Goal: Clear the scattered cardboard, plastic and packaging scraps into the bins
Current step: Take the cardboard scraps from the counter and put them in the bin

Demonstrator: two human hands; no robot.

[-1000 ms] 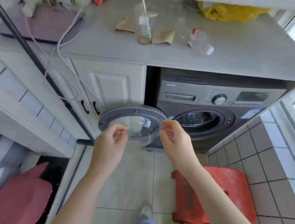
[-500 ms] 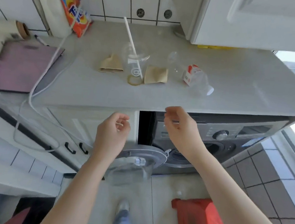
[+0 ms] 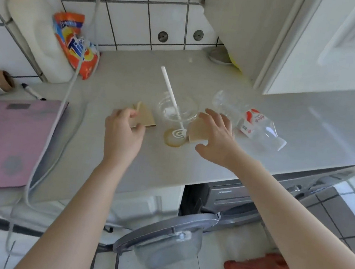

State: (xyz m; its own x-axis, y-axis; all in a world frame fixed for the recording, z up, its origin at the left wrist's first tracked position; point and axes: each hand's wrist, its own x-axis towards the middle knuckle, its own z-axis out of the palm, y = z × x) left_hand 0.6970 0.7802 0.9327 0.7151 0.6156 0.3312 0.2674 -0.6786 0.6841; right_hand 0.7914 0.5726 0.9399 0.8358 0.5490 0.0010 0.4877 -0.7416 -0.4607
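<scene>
Here the step in hand looks like gathering the two cardboard scraps that lie on the counter [image 3: 190,169] on either side of the plastic cup [image 3: 178,109]. To do it well, each piece should be pinched firmly at an edge and lifted straight up and away from the cup, since the cup stands upright between them with a straw [image 3: 172,96] leaning in it, and a sideways sweep could tip it. A brownish ring of liquid sits at the cup's base, so the scraps may be damp and soft; a grip across the fold would likely hold better than one at a corner.

The left hand [image 3: 122,131] is curled narrowly, its fingers closing around the left cardboard piece [image 3: 144,117], touching it at the near edge; whether the piece is off the counter yet cannot be told. The right hand [image 3: 215,136] is spread wide, fingers fanned over the right cardboard piece [image 3: 196,129], covering part of it without gripping it. A clear plastic bottle [image 3: 253,121] lies on its side just beyond the right hand, untouched. No bin shows in this view, so the scraps will have to be carried off the counter.
</scene>
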